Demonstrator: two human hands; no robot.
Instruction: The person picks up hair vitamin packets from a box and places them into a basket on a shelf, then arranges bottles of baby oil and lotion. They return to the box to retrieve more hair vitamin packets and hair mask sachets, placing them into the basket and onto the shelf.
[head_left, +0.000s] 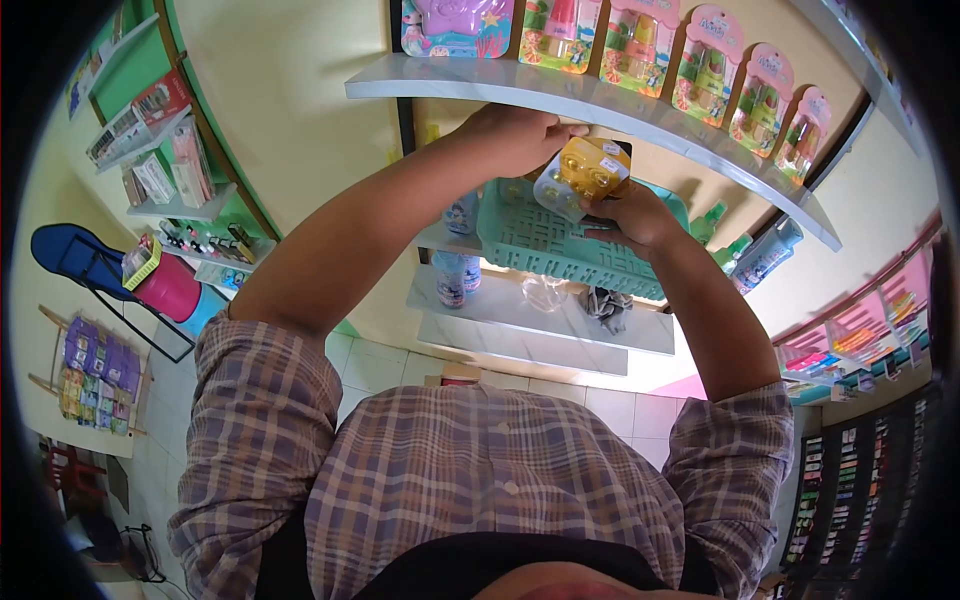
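Note:
My right hand (640, 217) grips a blister pack (585, 172) with a yellow card and rounded clear bubbles. It holds the pack up over the near part of a turquoise plastic basket (580, 262). My left hand (518, 140) is just under the upper shelf edge, left of the pack. Its fingers look curled, with one pointing toward the pack's top; what they hold, if anything, is hidden. The basket has slotted sides and sits tilted on a shelf under both hands. Some clear, yellowish packaging shows inside it at the left.
Above, a grey marbled shelf (600, 95) carries several carded toys (708, 65). Bottles (450, 280) stand on the lower shelves, left of a dark crumpled bag (607, 308). More bottles (768, 255) are right of the basket. A folding chair (75, 260) stands at far left.

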